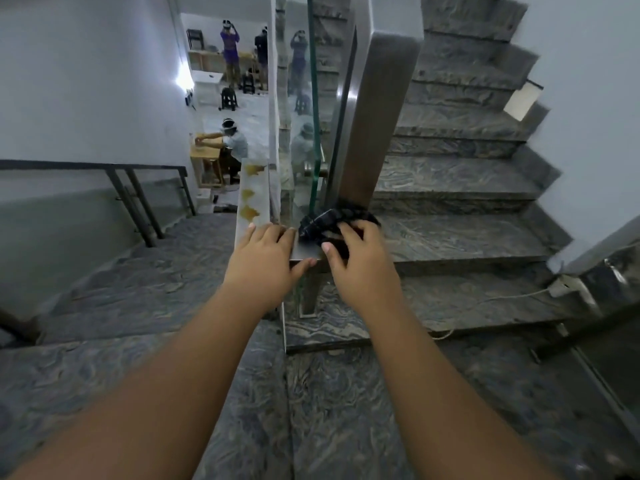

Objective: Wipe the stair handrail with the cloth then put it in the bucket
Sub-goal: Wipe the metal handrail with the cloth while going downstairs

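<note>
Standing on a dark marbled stair landing (242,393), both bare arms reaching forward to the near end of the handrail (377,116). Pressing the dark checked cloth (320,221) against the handrail's lower end with the right hand (360,258), fingers curled over the bunched fabric and gripping it, thumb tucked at the cloth's near edge. Wrapping part of the cloth round the far side of the rail, just above the flat metal cap (306,251). Resting the left hand (266,258) flat and unclenched, grasping nothing, on the cap just left of the cloth, fingers spread, thumb hooking over the near edge. Rising away to the far right, the wooden handrail beside a glass panel (313,133) with a green edge. Climbing on the right, grey stone steps (467,202); descending on the far left, another flight beside a dark wall rail (145,202). Showing below in the far room, several people, one seated at a small wooden surface (206,154). Lying at the right, near the wall, a white cable (512,296). Not seeing any bucket.
</note>
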